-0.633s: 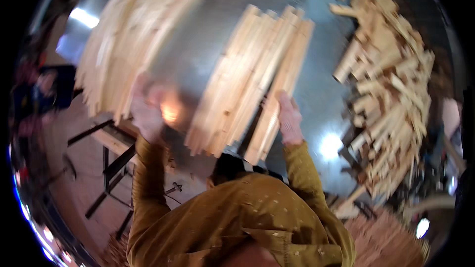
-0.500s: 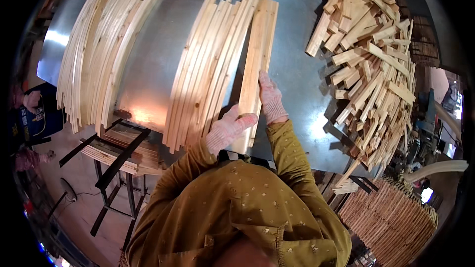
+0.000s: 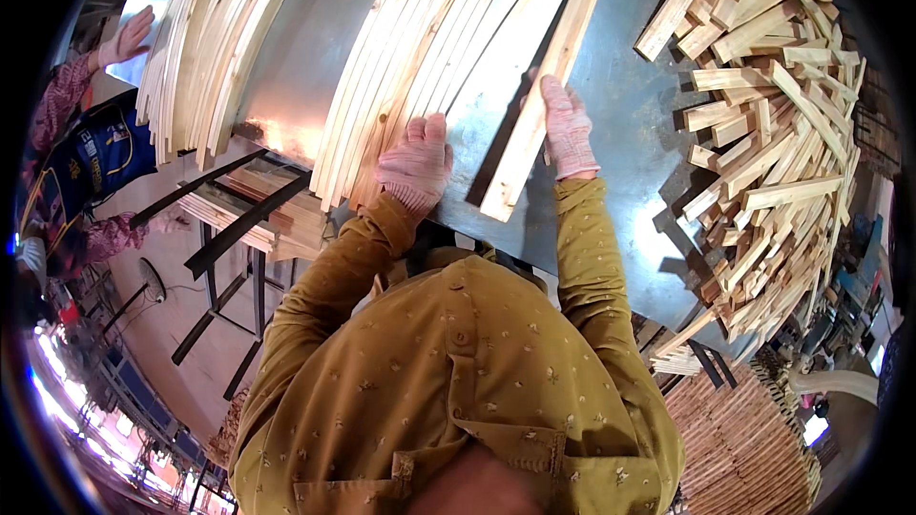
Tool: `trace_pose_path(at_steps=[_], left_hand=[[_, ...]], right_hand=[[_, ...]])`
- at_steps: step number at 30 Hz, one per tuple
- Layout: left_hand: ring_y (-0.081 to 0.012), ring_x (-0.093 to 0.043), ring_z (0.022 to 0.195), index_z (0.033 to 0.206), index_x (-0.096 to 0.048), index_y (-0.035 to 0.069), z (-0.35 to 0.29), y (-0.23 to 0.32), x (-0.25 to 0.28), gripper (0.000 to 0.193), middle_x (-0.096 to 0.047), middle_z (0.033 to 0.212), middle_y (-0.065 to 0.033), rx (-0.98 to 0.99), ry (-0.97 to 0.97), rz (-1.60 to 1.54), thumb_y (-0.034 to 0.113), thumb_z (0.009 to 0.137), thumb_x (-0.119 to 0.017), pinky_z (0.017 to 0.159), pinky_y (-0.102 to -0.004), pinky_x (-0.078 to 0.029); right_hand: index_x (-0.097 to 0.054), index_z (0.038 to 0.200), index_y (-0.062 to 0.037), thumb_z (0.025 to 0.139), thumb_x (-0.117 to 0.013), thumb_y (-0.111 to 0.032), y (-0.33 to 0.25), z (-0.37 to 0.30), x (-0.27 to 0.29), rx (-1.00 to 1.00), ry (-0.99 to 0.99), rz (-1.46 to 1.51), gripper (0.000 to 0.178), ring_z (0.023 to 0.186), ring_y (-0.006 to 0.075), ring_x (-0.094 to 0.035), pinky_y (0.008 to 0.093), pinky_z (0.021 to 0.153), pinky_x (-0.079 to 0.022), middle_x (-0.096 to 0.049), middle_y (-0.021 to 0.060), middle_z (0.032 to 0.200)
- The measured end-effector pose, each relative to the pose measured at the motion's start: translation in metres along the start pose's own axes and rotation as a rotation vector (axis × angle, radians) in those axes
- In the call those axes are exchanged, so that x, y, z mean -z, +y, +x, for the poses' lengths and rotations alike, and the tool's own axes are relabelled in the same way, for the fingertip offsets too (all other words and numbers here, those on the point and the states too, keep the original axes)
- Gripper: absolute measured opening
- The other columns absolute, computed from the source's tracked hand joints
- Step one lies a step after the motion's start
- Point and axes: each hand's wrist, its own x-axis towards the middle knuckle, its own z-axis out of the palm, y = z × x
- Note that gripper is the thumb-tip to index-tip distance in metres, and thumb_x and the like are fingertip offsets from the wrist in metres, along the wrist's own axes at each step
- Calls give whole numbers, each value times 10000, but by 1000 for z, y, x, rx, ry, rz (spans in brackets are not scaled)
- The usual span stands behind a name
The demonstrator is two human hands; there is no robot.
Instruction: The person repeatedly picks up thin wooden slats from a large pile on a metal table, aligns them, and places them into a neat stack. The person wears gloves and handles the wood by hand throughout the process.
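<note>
Head view: my right hand [image 3: 570, 129] grips one long wood stick [image 3: 522, 148] by its side. The stick is at the shiny metal table [image 3: 620, 172], between a row of sticks [image 3: 410, 48] and a messy wood pile [image 3: 773, 181]. My left hand [image 3: 415, 167] touches the row's near end; I can't tell if it's curled.

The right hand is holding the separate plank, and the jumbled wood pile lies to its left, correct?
Not quite: the head view shows the jumbled wood pile to the plank's right. The right hand is holding the plank.
</note>
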Motion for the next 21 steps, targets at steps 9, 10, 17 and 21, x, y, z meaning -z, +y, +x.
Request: trace_pose_path(at_steps=[9,10,17,21], left_hand=[[-410,-479,1274,1438,-441,50,-5,30,14,854,-440,1424,-242,-291,375,-184,233,705,-838,1031,-491,-450],[-416,-470,1291,1428,-460,50,-5,39,23,830,-443,1427,-239,-346,334,-250,229,710,-837,1045,-489,-444],[-311,-587,1203,1290,-592,66,92,51,167,628,-617,1239,-173,-880,647,270,510,852,-665,1009,-440,-482],[-244,-683,933,1093,-641,132,99,3,189,512,-674,921,-67,-844,-219,562,589,867,-593,840,-421,-549]], right_hand=[[-253,1564,-58,956,-621,-199,-27,-12,11,-18,-1047,1293,725,664,119,-590,288,630,-483,-586,-3,753],[-229,1568,-40,892,-723,-195,-31,-19,9,-35,-1054,1323,851,665,138,-582,279,625,-493,-562,15,742],[-160,1560,34,1039,-410,-295,-84,-102,-2,-344,-1042,914,665,475,175,-508,316,483,-402,-542,27,639],[-341,1460,119,1081,-294,-480,-132,-129,-8,-431,-848,120,710,411,163,-462,266,400,-392,-556,71,611]])
